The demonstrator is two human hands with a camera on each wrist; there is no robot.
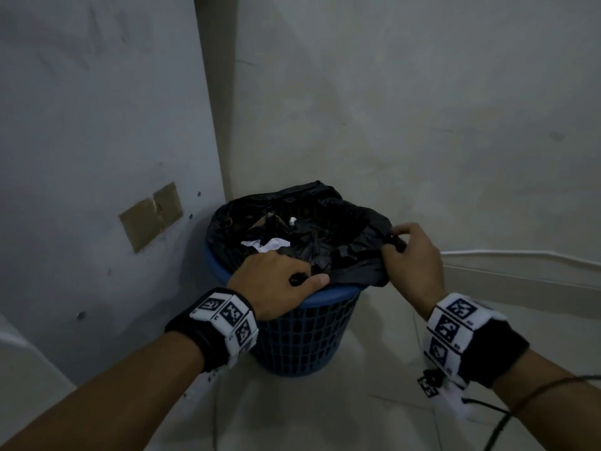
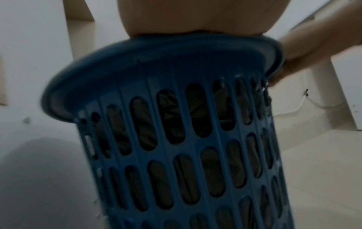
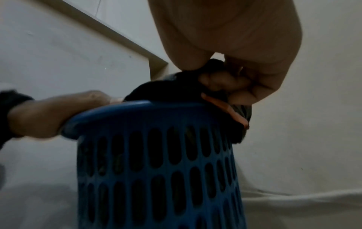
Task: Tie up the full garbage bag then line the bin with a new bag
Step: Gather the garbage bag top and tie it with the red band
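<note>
Corner floor: your left hand and right hand pinch the garbage bag; yanking risks tearing it or tipping the bin.

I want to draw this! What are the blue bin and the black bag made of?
The blue bin looks like hard moulded plastic: smooth rolled rim, rows of neat slots. The black bag looks like thin plastic film: it crinkles, folds and shines a little.
</note>
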